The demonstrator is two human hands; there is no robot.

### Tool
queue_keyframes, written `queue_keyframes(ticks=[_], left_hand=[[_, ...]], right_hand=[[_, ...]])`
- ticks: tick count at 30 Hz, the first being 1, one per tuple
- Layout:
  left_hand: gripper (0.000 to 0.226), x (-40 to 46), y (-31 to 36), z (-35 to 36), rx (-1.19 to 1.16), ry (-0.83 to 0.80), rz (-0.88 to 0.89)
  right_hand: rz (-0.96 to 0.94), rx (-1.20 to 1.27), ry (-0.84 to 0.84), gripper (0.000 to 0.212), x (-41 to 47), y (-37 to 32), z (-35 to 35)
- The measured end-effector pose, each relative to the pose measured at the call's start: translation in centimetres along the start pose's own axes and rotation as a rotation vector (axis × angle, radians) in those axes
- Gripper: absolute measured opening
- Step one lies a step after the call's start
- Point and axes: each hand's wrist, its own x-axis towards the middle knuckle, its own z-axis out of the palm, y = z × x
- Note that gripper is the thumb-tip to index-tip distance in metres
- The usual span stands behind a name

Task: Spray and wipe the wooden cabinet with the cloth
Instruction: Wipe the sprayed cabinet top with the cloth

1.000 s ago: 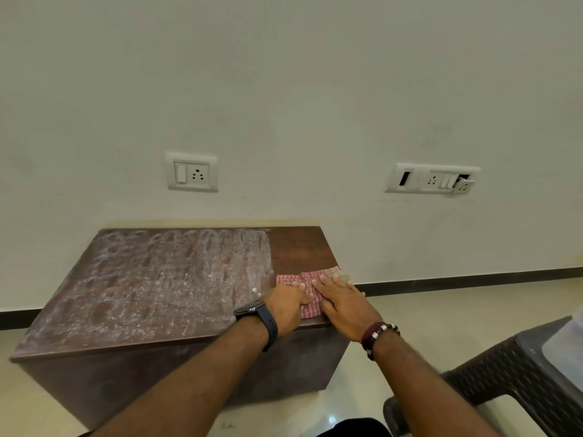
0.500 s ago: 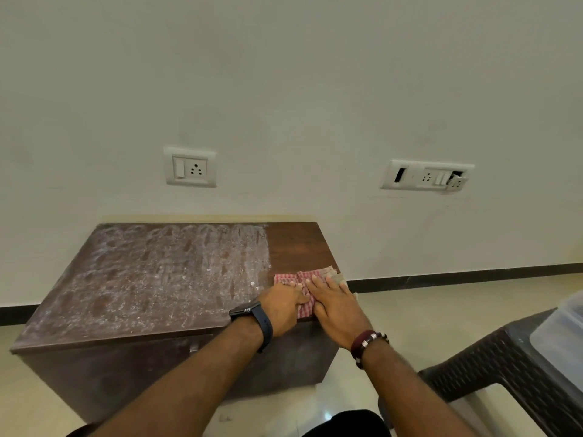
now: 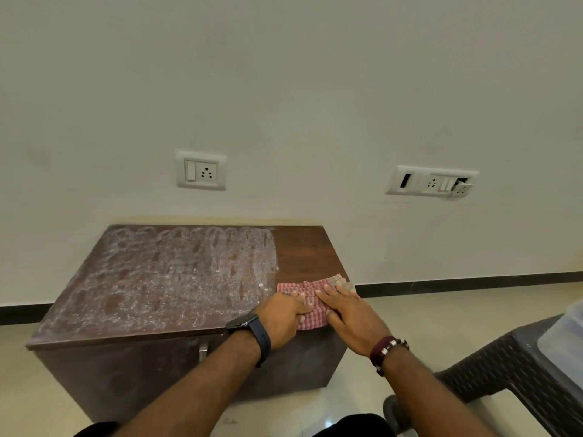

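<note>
Both grips, left hand [image 3: 281, 317] and right hand [image 3: 353, 316], press cloth [image 3: 310, 294] on cabinet [image 3: 176, 279]

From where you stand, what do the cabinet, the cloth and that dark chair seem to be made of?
Cabinet: wood or wood-look laminate, dark brown with visible grain; matte, with whitish residue across its left part.
Cloth: soft woven fabric, probably cotton, in red-and-white checks, crumpled under both hands.
Chair: likely moulded plastic, with a woven, wicker-like pattern.

Cloth [image 3: 310, 299]: both hands are covering its middle.
Chair [image 3: 517, 367]: the right edge is cropping it.
Cabinet handle [image 3: 203, 351]: the left forearm is partly hiding it.
</note>
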Motion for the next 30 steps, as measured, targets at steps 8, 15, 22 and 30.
queue_keyframes(ticks=[8,15,22,30], left_hand=[[0.039,-2.6,-3.0,-2.4,-0.072,-0.004,-0.087],[0.034,-4.8,-3.8,-3.1,-0.081,0.092,-0.16],[0.041,-8.2,-6.5,-3.3,-0.076,0.124,-0.225],[0.034,-7.5,-7.8,-4.7,-0.107,0.125,-0.274]], right_hand=[[-0.057,-0.046,-0.03,0.055,1.6,-6.2,2.2],[-0.036,-0.104,-0.022,0.07,2.9,-9.1,3.3],[-0.115,-0.066,-0.011,0.052,2.5,-12.0,4.1],[-0.052,-0.068,-0.016,0.052,5.9,-15.4,4.7]])
